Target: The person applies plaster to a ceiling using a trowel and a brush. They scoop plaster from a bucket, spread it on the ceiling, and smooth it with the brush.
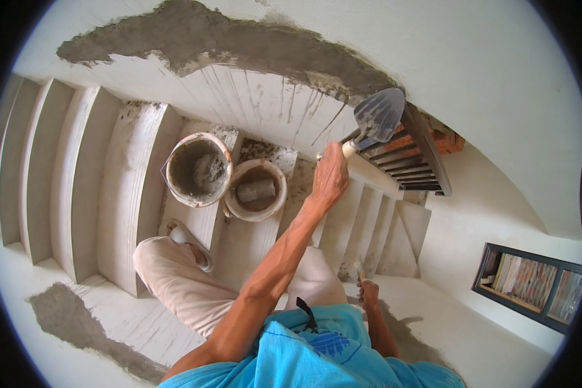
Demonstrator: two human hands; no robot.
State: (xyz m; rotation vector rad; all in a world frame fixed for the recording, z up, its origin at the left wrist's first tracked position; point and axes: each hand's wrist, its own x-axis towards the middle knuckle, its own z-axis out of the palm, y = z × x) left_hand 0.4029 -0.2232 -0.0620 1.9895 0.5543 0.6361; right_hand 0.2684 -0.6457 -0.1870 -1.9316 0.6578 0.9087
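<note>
My left hand [332, 173] is closed around the pale handle of a pointed trowel [383, 116]. Its grey blade, smeared with mortar, is raised near the right end of a long patch of grey mortar [207, 39] on the white wall. Lower down by my right side, my right hand [368, 294] grips what looks like a small brush [359, 268] with a light tip. Two buckets stand on the steps left of my left forearm: one holds grey mortar [204, 171], and the other bucket [279, 205] has a grey cylindrical object inside.
Concrete stairs [116, 194] run across the view, with my sandalled foot [191, 242] on a step beside the buckets. A dark slatted railing [430, 152] lies past the trowel. More mortar patches [71, 317] mark the near wall. A dark-framed window [524, 281] is at right.
</note>
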